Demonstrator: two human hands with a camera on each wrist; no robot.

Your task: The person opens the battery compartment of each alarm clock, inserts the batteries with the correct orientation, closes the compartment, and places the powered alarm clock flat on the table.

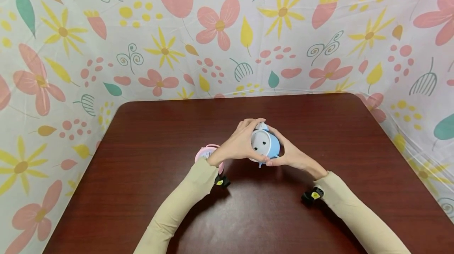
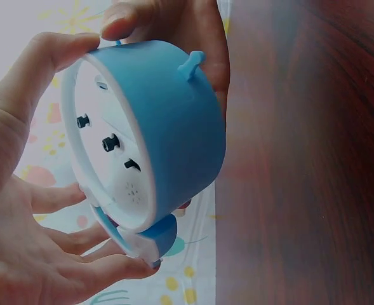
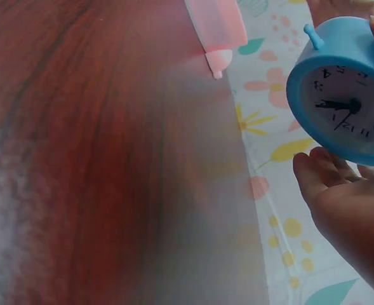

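A light-blue twin-bell alarm clock (image 1: pixel 274 145) is held up between both hands above the table. Its white back, with black knobs (image 2: pixel 110 142), faces the head camera. My left hand (image 1: pixel 238 143) grips one side of it, thumb on the rim and fingers by a bell (image 2: pixel 158 240). On the other side my right hand (image 1: pixel 295 156) holds the blue casing. The numbered dial (image 3: pixel 352 105) shows in the right wrist view. Partly behind my left wrist lies a pink round thing (image 1: pixel 202 154), shaped much like a clock; its pink side (image 3: pixel 218 25) appears in the right wrist view.
The dark reddish-brown table (image 1: pixel 159 124) has rounded far corners. A white curtain (image 1: pixel 220 64) with flowers and leaves hangs behind and beside it. Black wrist bands (image 1: pixel 222 182) sit at the sleeve cuffs.
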